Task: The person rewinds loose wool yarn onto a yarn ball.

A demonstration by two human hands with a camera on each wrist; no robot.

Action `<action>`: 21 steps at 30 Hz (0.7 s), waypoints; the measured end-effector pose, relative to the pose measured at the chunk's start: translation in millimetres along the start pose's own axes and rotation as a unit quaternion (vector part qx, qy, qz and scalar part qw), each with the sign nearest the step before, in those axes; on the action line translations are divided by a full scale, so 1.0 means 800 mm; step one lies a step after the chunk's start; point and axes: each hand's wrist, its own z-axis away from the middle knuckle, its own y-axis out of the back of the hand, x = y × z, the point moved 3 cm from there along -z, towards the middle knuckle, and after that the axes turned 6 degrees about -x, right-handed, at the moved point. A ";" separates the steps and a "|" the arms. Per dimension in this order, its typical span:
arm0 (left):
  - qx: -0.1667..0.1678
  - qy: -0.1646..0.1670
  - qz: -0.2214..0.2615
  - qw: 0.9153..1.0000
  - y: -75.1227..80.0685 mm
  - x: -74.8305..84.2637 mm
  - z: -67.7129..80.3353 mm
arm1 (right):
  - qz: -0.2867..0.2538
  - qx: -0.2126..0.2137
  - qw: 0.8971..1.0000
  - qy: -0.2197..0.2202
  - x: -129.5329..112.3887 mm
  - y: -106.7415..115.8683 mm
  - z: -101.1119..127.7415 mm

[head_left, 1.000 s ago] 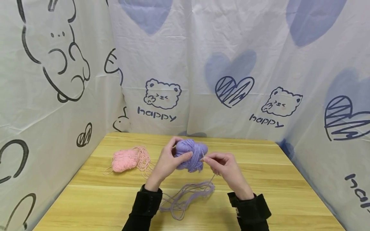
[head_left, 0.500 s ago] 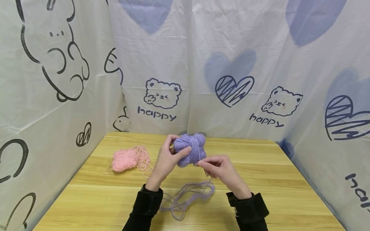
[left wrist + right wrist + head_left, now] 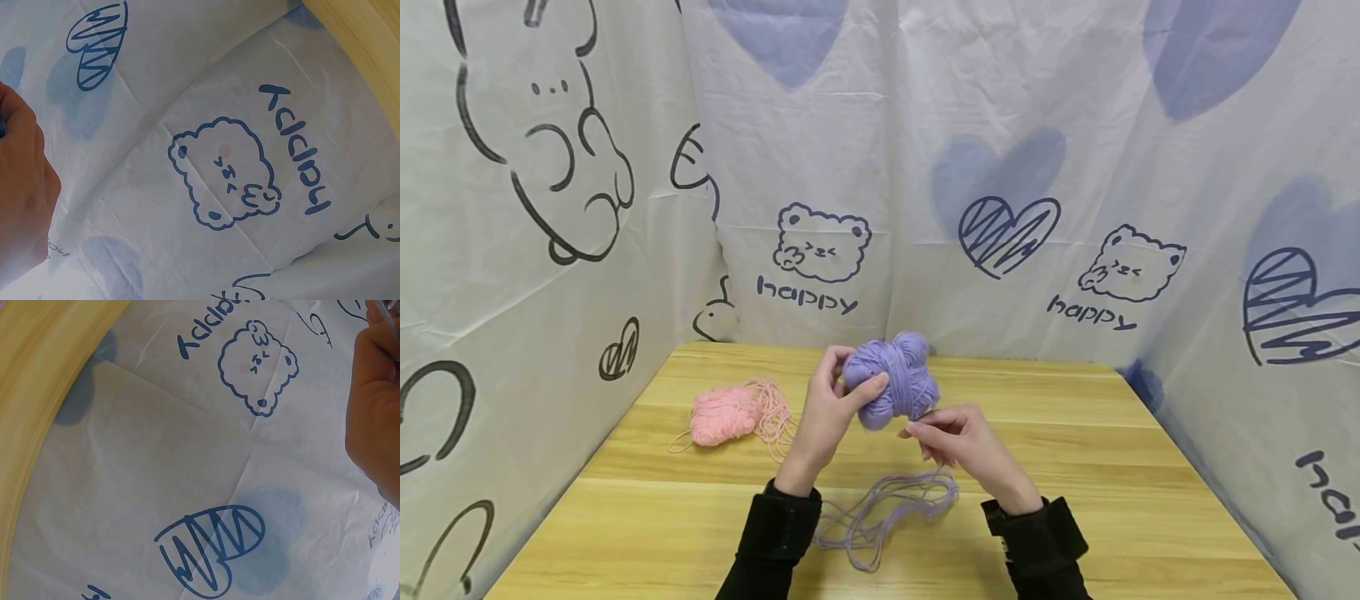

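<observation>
head view: left hand (image 3: 827,408) grips the purple yarn ball (image 3: 891,379) mid-frame above the desk (image 3: 625,517) to steady it, right hand (image 3: 951,433) pinches its strand taut; wrist views: only cloth backdrop (image 3: 219,94), hand edges

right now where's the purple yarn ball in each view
Head: purple yarn ball at centre, above the table, gripped by the left hand.
Left wrist: not in it.
Right wrist: not in it.
Shared landmark: the printed bear cloth.
</observation>
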 end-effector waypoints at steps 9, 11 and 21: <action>-0.038 -0.009 0.046 0.998 -0.002 0.002 0.001 | -0.027 -0.003 1.000 0.005 0.007 -0.001 -0.002; -0.053 -0.009 0.056 0.997 -0.003 0.003 0.001 | -0.028 -0.004 1.000 0.010 0.007 -0.001 -0.002; -0.138 -0.015 0.066 0.988 -0.005 0.006 0.005 | 0.009 0.001 1.000 0.023 0.005 0.016 0.011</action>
